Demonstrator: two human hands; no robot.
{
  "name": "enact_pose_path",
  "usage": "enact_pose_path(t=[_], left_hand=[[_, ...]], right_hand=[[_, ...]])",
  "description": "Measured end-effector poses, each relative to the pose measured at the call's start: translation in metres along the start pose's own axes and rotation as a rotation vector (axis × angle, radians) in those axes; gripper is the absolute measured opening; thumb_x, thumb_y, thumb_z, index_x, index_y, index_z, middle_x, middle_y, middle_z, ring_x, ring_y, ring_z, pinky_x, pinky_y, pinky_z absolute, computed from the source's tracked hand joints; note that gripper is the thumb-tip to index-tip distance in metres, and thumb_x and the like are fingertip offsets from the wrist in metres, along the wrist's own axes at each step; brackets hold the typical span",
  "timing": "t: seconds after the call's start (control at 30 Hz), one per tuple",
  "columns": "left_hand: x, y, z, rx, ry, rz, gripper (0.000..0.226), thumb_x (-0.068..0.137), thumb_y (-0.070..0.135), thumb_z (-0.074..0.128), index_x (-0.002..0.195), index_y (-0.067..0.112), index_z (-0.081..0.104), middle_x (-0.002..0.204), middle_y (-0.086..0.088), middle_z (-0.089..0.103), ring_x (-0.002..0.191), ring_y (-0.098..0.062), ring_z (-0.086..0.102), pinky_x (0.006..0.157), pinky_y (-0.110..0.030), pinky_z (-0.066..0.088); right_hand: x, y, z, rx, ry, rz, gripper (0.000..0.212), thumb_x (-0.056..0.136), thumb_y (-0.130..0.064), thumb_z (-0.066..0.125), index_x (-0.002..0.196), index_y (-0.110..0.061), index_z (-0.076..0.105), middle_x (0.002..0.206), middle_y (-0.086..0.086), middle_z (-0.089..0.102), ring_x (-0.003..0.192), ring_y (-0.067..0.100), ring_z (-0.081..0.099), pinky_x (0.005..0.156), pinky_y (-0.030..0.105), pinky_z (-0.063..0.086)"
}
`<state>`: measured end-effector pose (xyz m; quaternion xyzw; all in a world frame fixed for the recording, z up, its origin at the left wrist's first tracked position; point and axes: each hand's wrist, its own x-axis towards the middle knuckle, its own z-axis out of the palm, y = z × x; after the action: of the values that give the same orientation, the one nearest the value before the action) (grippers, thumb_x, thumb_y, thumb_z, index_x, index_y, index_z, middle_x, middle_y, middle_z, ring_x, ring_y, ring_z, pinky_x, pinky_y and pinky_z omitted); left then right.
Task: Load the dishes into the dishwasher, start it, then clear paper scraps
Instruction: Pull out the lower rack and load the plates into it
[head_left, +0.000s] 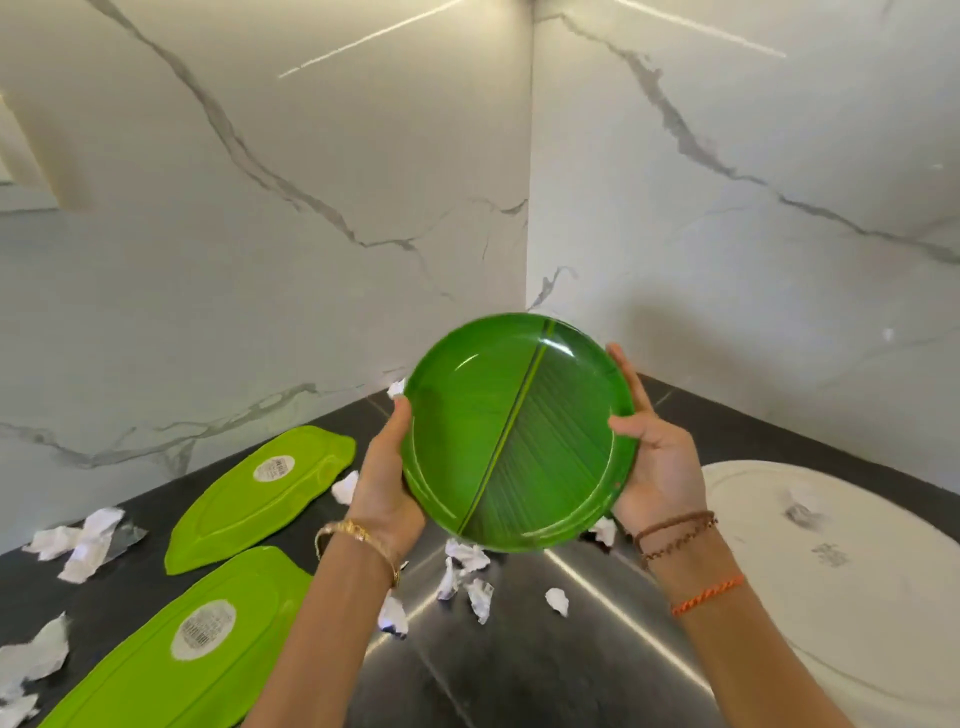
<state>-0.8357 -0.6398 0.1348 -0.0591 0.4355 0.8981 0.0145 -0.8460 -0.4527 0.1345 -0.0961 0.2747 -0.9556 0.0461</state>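
A round green plate (514, 431) with a banana-leaf print is held up above the counter, tilted with its face toward me. My left hand (384, 483) grips its left rim, thumb on the front edge. My right hand (660, 457) grips the right rim, thumb across the front and fingers behind. Two lime-green leaf-shaped platters lie upside down on the dark counter at left, one farther back (260, 499) and one nearer (156, 665), each with a round sticker. Crumpled white paper scraps (467, 566) are scattered under the plate and at the left (83, 540).
A large white oval platter (852, 597) lies upside down at right with a paper scrap on it. White marble walls meet in a corner behind the counter. A shiny steel surface (519, 649) lies below my arms.
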Motion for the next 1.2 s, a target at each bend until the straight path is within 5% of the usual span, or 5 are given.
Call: enact_pose_path(t=[0.3, 0.47, 0.63, 0.97, 1.2], left_hand=[[-0.028, -0.062, 0.089, 0.085, -0.169, -0.035, 0.041, 0.088, 0.041, 0.050, 0.114, 0.013, 0.063, 0.108, -0.012, 0.068, 0.100, -0.027, 0.065, 0.089, -0.047, 0.049], [-0.077, -0.120, 0.156, 0.413, -0.421, 0.092, 0.034, 0.095, 0.031, 0.045, 0.073, 0.020, 0.069, 0.077, 0.000, 0.067, 0.074, -0.016, 0.060, 0.079, -0.032, 0.050], [-0.164, -0.163, 0.192, 0.665, -1.003, -0.078, 0.027, 0.100, 0.029, 0.031, 0.092, 0.028, 0.057, 0.093, 0.008, 0.061, 0.090, -0.014, 0.058, 0.084, -0.035, 0.050], [-0.376, -0.281, 0.198, 0.385, -1.439, -1.014, 0.032, 0.098, 0.029, 0.033, 0.108, 0.011, 0.058, 0.086, -0.004, 0.071, 0.077, -0.015, 0.068, 0.068, -0.032, 0.056], [-0.543, -0.341, 0.209, 0.630, -1.891, -0.772, 0.024, 0.099, 0.016, 0.039, 0.115, 0.026, 0.054, 0.098, -0.002, 0.059, 0.083, -0.019, 0.057, 0.071, -0.038, 0.051]], right_hand=[[-0.102, -0.084, -0.033, -0.885, 0.433, -0.107, 0.022, 0.087, 0.002, 0.049, 0.097, -0.012, 0.062, 0.080, 0.005, 0.067, 0.070, 0.018, 0.064, 0.063, 0.030, 0.055], [-0.225, -0.129, -0.061, -1.328, 0.820, -0.172, 0.012, 0.086, -0.012, 0.062, 0.076, -0.018, 0.059, 0.066, 0.000, 0.060, 0.052, 0.016, 0.055, 0.035, 0.019, 0.044], [-0.360, -0.127, -0.064, -1.200, 1.382, -0.352, 0.013, 0.077, -0.022, 0.071, 0.070, -0.025, 0.060, 0.080, 0.007, 0.066, 0.075, 0.026, 0.064, 0.070, 0.043, 0.054], [-0.607, -0.051, -0.003, -0.831, 2.106, -0.596, 0.010, 0.089, -0.003, 0.055, 0.095, -0.011, 0.054, 0.064, 0.001, 0.053, 0.031, -0.004, 0.048, 0.030, 0.011, 0.035], [-0.769, -0.031, 0.020, -0.614, 2.427, -0.780, 0.021, 0.096, -0.006, 0.045, 0.083, -0.021, 0.053, 0.061, -0.004, 0.058, 0.043, 0.003, 0.055, 0.035, 0.014, 0.042]])
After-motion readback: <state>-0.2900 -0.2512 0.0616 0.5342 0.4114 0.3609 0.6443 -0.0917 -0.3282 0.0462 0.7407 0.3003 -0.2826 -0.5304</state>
